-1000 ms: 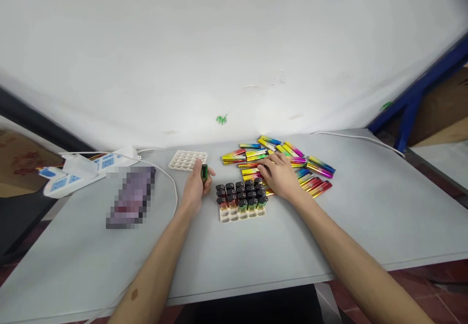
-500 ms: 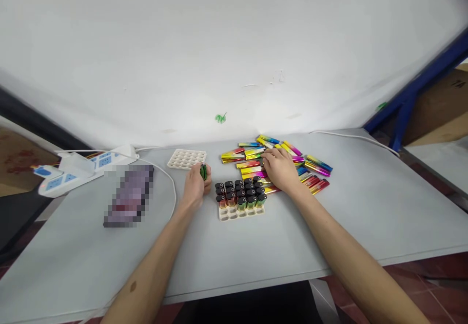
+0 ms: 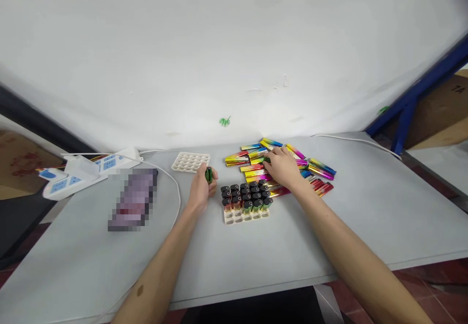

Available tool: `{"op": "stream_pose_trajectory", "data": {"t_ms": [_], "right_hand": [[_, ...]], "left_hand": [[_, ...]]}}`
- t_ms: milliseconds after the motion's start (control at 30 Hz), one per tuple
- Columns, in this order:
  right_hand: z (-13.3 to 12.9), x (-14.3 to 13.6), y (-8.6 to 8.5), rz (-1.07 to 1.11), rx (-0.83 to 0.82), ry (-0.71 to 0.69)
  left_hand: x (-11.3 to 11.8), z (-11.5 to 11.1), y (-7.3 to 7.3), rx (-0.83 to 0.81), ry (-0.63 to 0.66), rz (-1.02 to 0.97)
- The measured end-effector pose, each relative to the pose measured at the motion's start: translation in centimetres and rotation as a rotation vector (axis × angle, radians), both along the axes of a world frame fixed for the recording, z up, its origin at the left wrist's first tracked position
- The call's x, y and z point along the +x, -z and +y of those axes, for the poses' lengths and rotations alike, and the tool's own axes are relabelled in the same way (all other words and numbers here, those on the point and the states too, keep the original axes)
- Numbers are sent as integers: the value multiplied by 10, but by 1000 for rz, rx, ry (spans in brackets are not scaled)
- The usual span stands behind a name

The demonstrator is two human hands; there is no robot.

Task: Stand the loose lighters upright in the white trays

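Observation:
My left hand [image 3: 202,186] is closed around a green lighter [image 3: 208,174], left of a white tray [image 3: 246,219]. Upright lighters with black tops [image 3: 246,198] fill the tray's back rows, and its front row of slots holds none. Behind it lies a loose pile of shiny multicoloured sleeves [image 3: 256,168]. Over the pile is my right hand [image 3: 283,168], its fingers bent and pressed together around a small dark green thing [image 3: 266,159] that is mostly hidden.
A second white tray [image 3: 190,162] lies near the wall. At left are a white power strip [image 3: 87,170], a cable [image 3: 175,182] and a blurred purple object [image 3: 135,200]. Another cable [image 3: 360,141] runs along the back right.
The view has shifted slightly, so everything sits a little lower and further right. At my right fingertips more of the green thing shows. My left hand still holds the green lighter.

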State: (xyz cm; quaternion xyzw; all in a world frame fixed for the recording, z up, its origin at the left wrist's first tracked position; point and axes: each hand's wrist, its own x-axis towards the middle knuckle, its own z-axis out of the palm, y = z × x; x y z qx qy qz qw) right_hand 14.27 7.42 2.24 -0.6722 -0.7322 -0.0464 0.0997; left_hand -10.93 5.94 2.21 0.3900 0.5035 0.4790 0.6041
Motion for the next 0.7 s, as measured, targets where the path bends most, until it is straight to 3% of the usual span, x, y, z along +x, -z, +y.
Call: {"op": "stream_pose_trajectory", "data": {"t_ms": [200,533,633,700], "right_hand": [[6,4,1,17,-56,50],[9,16,4,155,-18,-48],[2,18,6,300,72,-96],[-6,19,7,520,134,-116]], "left_hand": [[0,1,1,20,9,-19],[0,2,2,47,-8,-66],[-1,2,3,58,-2,-79],[-2,2,4,63,10,-87]]}}
